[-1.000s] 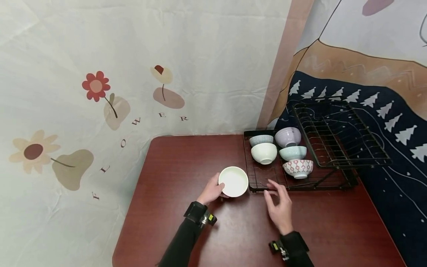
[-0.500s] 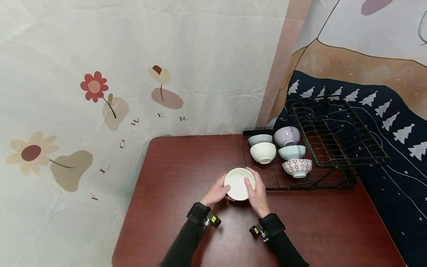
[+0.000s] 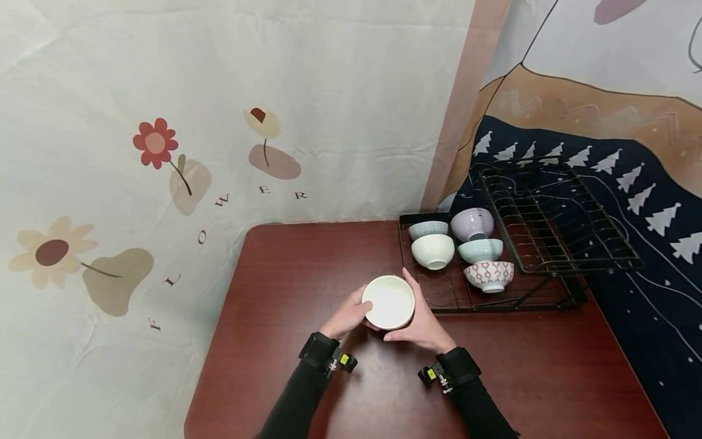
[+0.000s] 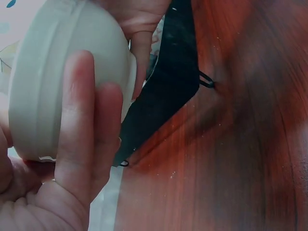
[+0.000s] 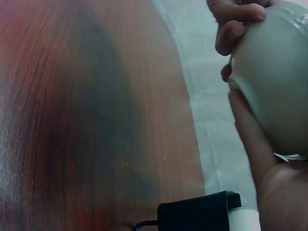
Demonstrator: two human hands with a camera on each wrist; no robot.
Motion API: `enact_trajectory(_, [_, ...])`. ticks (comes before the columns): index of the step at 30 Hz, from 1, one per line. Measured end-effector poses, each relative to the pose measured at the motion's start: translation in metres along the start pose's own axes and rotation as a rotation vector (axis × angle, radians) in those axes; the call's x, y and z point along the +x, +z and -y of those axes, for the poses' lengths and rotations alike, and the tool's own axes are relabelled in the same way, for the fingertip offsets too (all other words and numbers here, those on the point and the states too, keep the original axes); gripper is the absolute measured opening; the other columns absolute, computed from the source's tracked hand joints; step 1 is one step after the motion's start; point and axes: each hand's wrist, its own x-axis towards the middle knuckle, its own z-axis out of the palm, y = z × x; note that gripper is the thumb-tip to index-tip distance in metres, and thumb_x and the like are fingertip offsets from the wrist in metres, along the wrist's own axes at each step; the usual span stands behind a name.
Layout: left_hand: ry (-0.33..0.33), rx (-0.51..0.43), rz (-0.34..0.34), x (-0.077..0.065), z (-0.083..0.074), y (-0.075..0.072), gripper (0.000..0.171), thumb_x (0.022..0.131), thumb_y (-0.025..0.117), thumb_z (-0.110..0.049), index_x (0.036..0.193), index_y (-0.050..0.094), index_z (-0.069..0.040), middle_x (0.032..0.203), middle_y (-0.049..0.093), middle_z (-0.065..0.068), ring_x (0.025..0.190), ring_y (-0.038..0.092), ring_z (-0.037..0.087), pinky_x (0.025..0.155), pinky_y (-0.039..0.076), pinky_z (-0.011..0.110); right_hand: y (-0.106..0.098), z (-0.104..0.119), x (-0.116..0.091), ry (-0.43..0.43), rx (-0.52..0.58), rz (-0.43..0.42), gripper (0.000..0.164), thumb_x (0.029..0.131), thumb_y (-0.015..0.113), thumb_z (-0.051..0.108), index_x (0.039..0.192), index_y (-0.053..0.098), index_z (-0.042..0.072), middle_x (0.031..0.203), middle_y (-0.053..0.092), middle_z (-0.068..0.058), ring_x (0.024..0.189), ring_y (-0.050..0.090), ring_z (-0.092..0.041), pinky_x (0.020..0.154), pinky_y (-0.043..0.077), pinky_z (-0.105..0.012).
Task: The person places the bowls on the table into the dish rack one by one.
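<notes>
A cream-white bowl [image 3: 388,302] is held above the table between both hands, its inside facing up toward the head camera. My left hand [image 3: 345,314] grips its left side, thumb over the rim; in the left wrist view two fingers [image 4: 77,125] lie along the outer wall. Around the right side curves my right hand [image 3: 423,320], fingers along the wall and thumb at the near side. The right wrist view shows the right thumb [image 5: 250,130] against the bowl's outside, close to the left fingertips [image 5: 236,29].
A black wire dish rack [image 3: 455,299] stands right of the hands. Tilted in it are a white bowl [image 3: 433,251], a red-patterned bowl [image 3: 490,276], a pale blue bowl [image 3: 481,250], a lilac bowl [image 3: 471,224] and a grey-patterned bowl [image 3: 428,229]. Its raised upper shelf [image 3: 565,225] overhangs the right part.
My right hand has come from beside the rack to the bowl. Its thumb, over the bowl's inside half a second ago, is now at the near outer side. The bowl has shifted slightly left since then.
</notes>
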Motion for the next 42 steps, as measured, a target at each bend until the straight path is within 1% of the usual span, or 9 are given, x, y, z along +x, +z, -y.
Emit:
enact_trajectory(7, [-0.006,0.012,0.007,0.001,-0.006,0.005,0.056,0.107,0.044,-0.004,0.163,0.045,0.005,0.116,0.073,0.024,0.078,0.074,0.014,0.084,0.068,0.062,0.004,0.0,-0.004,0.001,-0.114,-0.11,0.123,0.069,0.105,0.01,0.167,0.033,0.011,0.162,0.052,-0.02,0.138,0.055,-0.024,0.113,0.045,-0.027])
enact_trajectory(11, [-0.011,-0.039,0.039,0.004,-0.007,0.004,0.053,0.117,0.045,-0.018,0.165,0.041,0.004,0.111,0.074,0.017,0.08,0.075,0.012,0.085,0.07,0.051,0.001,0.001,-0.002,0.002,-0.12,-0.144,0.122,0.068,0.105,0.009,0.167,0.033,0.009,0.162,0.052,-0.02,0.139,0.055,-0.031,0.114,0.047,-0.034])
enact_trajectory(15, [0.001,-0.061,0.072,0.005,-0.002,-0.002,0.054,0.122,0.039,-0.025,0.165,0.039,0.006,0.114,0.073,0.023,0.086,0.074,0.015,0.097,0.066,0.061,-0.004,0.0,-0.001,0.031,-0.133,-0.174,0.123,0.071,0.104,0.011,0.169,0.031,0.009,0.164,0.05,-0.021,0.142,0.055,-0.037,0.114,0.048,-0.043])
enact_trajectory(21, [0.15,0.243,-0.101,0.001,0.02,-0.022,0.051,0.118,0.053,-0.031,0.161,0.055,-0.004,0.142,0.065,0.025,0.122,0.071,0.037,0.108,0.06,0.059,-0.017,0.0,-0.003,0.096,-0.122,-0.255,0.125,0.075,0.102,0.013,0.173,0.026,0.009,0.17,0.044,-0.022,0.149,0.051,-0.04,0.116,0.041,-0.029])
enact_trajectory(23, [0.231,0.392,-0.171,0.003,0.04,-0.034,0.055,0.115,0.058,-0.041,0.161,0.058,-0.01,0.147,0.065,0.021,0.132,0.067,0.036,0.111,0.058,0.054,-0.023,0.001,-0.004,0.122,-0.11,-0.294,0.124,0.076,0.101,0.012,0.174,0.024,0.008,0.171,0.043,-0.023,0.151,0.049,-0.04,0.118,0.038,-0.029])
enact_trajectory(26, [0.26,0.559,-0.26,0.006,0.076,-0.053,0.067,0.106,0.068,-0.058,0.161,0.058,-0.021,0.153,0.064,0.013,0.142,0.061,0.034,0.121,0.048,0.058,-0.033,0.001,-0.005,0.162,-0.101,-0.365,0.122,0.078,0.099,0.013,0.173,0.024,0.007,0.17,0.042,-0.024,0.151,0.048,-0.039,0.121,0.037,-0.039])
enact_trajectory(29, [0.187,0.666,-0.329,0.006,0.1,-0.07,0.082,0.094,0.078,-0.071,0.162,0.057,-0.03,0.16,0.06,0.007,0.151,0.053,0.036,0.127,0.035,0.069,-0.044,0.002,-0.007,0.194,-0.114,-0.435,0.119,0.079,0.098,0.014,0.173,0.025,0.007,0.169,0.041,-0.025,0.149,0.047,-0.04,0.121,0.036,-0.049])
enact_trajectory(36, [0.011,0.726,-0.373,-0.022,0.073,-0.079,0.098,0.085,0.086,-0.069,0.165,0.053,-0.022,0.171,0.048,0.021,0.16,0.036,0.056,0.126,0.014,0.087,-0.059,0.001,-0.012,0.255,-0.162,-0.532,0.115,0.083,0.094,0.018,0.173,0.024,0.004,0.166,0.041,-0.03,0.146,0.047,-0.046,0.118,0.038,-0.056])
enact_trajectory(42, [-0.154,0.82,-0.327,-0.03,0.063,-0.076,0.105,0.083,0.093,-0.054,0.171,0.045,-0.02,0.18,0.036,0.016,0.17,0.023,0.048,0.133,0.008,0.081,-0.063,-0.004,-0.014,0.326,-0.216,-0.538,0.113,0.086,0.093,0.024,0.173,0.024,0.005,0.166,0.041,-0.031,0.145,0.048,-0.047,0.118,0.039,-0.057])
